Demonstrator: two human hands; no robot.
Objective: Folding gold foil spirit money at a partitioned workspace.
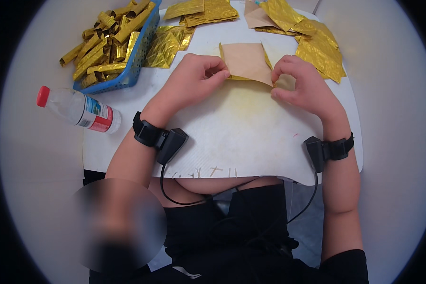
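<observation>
Paper sheet (246, 61), tan face up with gold showing along its edges, spans the gap between both hands as I watch from my end. On the left hand (189, 80), thumb and forefinger are pinched together on its near left corner. The right hand (307, 87) has thumb and forefinger curled about the near right corner with only a narrow gap between the tips; from this angle I can't tell whether both press on it.

Up on my left, a blue basket (138, 59) is heaped with gold rolled tubes (104, 42), one poking out past its left side. Just below it, at the table's left edge, I see a clear bottle (90, 111) with a red cap.

Gold sheets (210, 12) lie stacked at the far side, and more gold sheets (322, 52) spread beyond the right hand. The white table (251, 142) carries a yellowish smudge; pale walls (397, 104) curve around it.
</observation>
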